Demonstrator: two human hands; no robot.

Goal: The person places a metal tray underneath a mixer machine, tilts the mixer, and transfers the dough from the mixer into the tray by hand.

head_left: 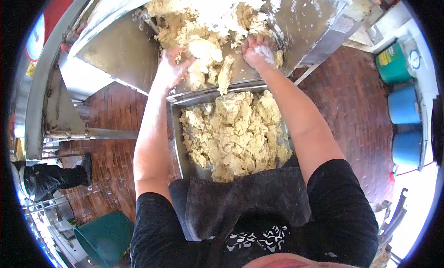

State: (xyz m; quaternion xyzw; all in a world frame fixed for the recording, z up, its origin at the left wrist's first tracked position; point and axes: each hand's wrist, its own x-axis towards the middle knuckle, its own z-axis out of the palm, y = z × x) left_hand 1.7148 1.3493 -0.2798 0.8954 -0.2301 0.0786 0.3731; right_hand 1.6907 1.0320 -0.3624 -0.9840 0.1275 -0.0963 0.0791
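Note:
Crumbly pale-yellow dough (185, 25) lies heaped in a large metal trough (125, 48) at the top of the head view. My left hand (175, 67) is at the left side of this heap, fingers apart, beside a brightly lit lump. On the right side, my right hand (257, 51), dusted with flour, rests against the dough with its fingers spread. A strip of dough (225, 75) hangs over the trough's front edge between my hands. Directly below stands a metal tub (177, 145) holding many rough dough chunks (236, 134).
A metal frame (60, 101) rises at the left. Green (393, 62) and blue bins (404, 106) line the right wall. A dark green bin (104, 238) stands lower left on the brick floor (108, 161). Another person's leg (69, 175) shows at far left.

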